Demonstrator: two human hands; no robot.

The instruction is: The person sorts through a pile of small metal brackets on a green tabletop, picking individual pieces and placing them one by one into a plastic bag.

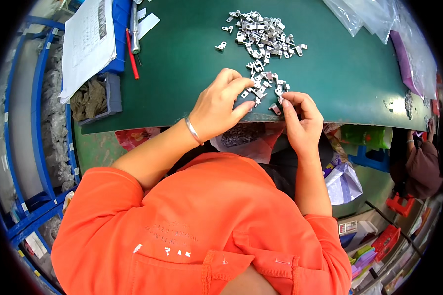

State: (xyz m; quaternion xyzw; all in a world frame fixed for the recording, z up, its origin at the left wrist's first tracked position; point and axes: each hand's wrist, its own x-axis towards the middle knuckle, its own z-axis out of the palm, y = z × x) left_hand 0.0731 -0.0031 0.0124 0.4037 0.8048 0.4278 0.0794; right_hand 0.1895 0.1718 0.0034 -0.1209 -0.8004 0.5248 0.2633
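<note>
A large pile of small silvery metal brackets [268,34] lies on the green tabletop [182,54], with a smaller loose group of metal brackets [261,81] nearer the front edge. My left hand [219,103] is at the left of that smaller group, thumb and fingers apart around several pieces. At the group's right side, my right hand [304,120] has thumb and forefinger closed on a small metal bracket [279,92]; the fingertips partly hide it. Another bracket [275,109] lies just below those fingertips, close to the table edge.
On the left are a red pen [132,54], a metal tool [135,29], papers [88,44] and a grey bin [114,93] holding brown cloth. Clear plastic bags [366,17] lie far right. Under the table edge hangs an open bag [246,140]. Another person [423,164] works at right.
</note>
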